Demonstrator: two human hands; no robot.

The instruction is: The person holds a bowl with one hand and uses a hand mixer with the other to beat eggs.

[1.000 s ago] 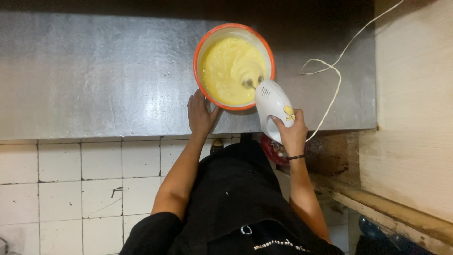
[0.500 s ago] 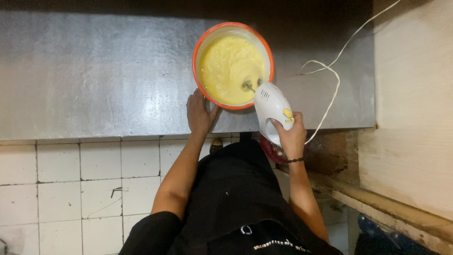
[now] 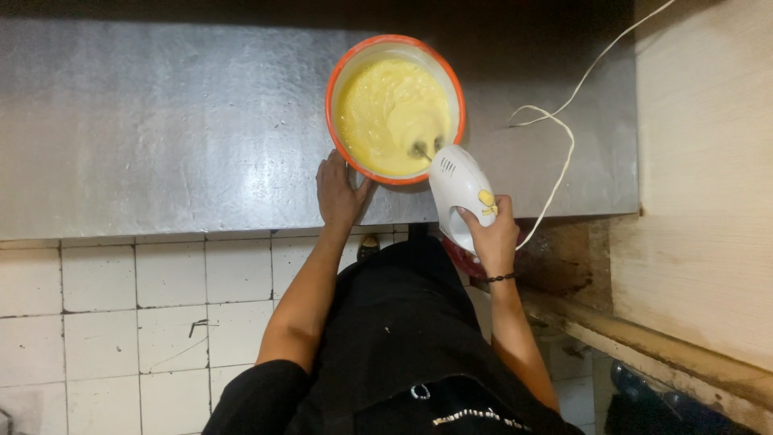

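Spanning most of frame: steel counter [image 3: 161, 129], w/ white tile [image 3: 105, 322] below. Sitting near counter's front edge: orange bowl [image 3: 394, 109], white inside, filled w/ smooth yellow batter [image 3: 386, 113]. Dipping into batter at lower right: white mixer [image 3: 460, 193], beaters mostly sunk & blurred. Trailing off top right: white cord [image 3: 555, 161]. Right hand [image 3: 493, 235] clamped round mixer handle, wrist bent. Left hand [image 3: 340, 193] fingers spread, pressing bowl's near rim.
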